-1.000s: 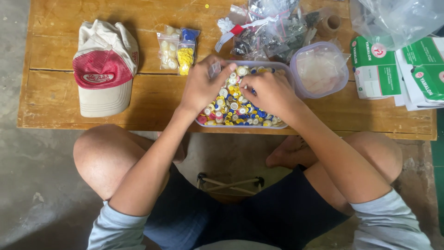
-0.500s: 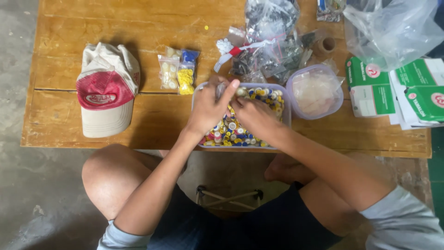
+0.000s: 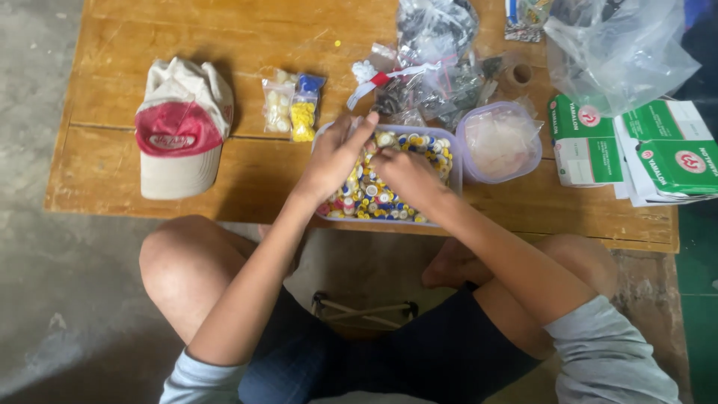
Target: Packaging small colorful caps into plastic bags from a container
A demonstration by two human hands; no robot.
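A person is seen from above. A light grey short-sleeved shirt is worn, its sleeves ending above the elbows. Dark navy shorts are worn, ending above the knees. Forearms, knees and both hands, left hand [image 3: 333, 158] and right hand [image 3: 407, 176], are left bare.

Your clear plastic tub [image 3: 449, 142], rectangular and lidless, sits upright at the wooden table's near edge, filled with small round yellow, white and blue caps [image 3: 372, 196].

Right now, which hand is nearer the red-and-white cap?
Left. The left hand is over the near-left part of the clear tub of small caps, the side toward the red-and-white cap. The right hand is farther right.
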